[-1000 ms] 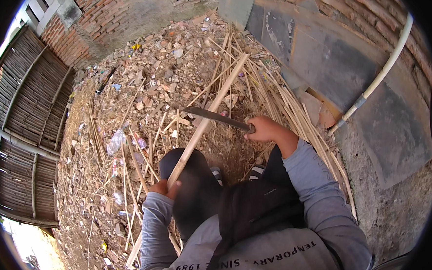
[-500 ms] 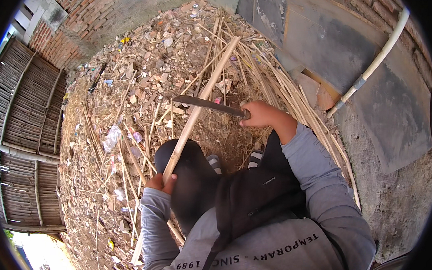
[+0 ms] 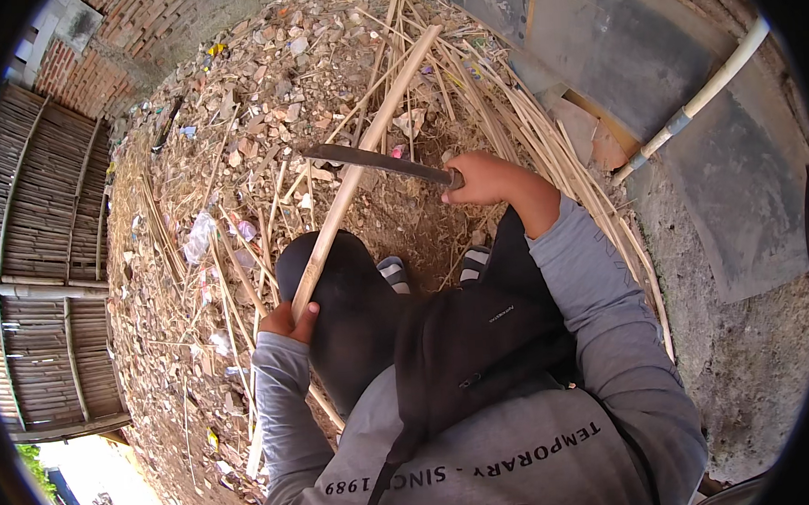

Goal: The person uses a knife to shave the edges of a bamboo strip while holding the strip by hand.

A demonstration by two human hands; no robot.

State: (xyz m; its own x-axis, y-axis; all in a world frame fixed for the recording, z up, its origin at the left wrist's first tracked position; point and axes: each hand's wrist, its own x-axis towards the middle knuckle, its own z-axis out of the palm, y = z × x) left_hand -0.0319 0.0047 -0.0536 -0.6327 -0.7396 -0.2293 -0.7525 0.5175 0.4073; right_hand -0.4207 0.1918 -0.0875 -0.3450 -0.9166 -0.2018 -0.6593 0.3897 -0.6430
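My left hand [image 3: 289, 323] is closed around the near end of a long, pale bamboo strip [image 3: 332, 225], beside my left knee. The strip slants away from me, up and to the right, over the ground. In my closed right hand [image 3: 487, 179] is a machete [image 3: 400, 166], gripped by its handle. Its dark blade points left and crosses over the strip around mid-length. Whether the edge bites into the bamboo or only rests on it, I cannot tell.
Loose bamboo strips [image 3: 545, 144] lie in a pile ahead and to the right. More thin sticks [image 3: 232, 307] lie left of my knee among rubble and plastic scraps. A pale pipe [image 3: 712, 90] and grey boards [image 3: 609, 50] lean at the right. A bamboo fence [image 3: 40, 189] stands left.
The whole view has shifted a little, so the ground sits higher in it. Both hands, the strip and the machete moved along with it, and the blade still crosses the strip at about the same place.
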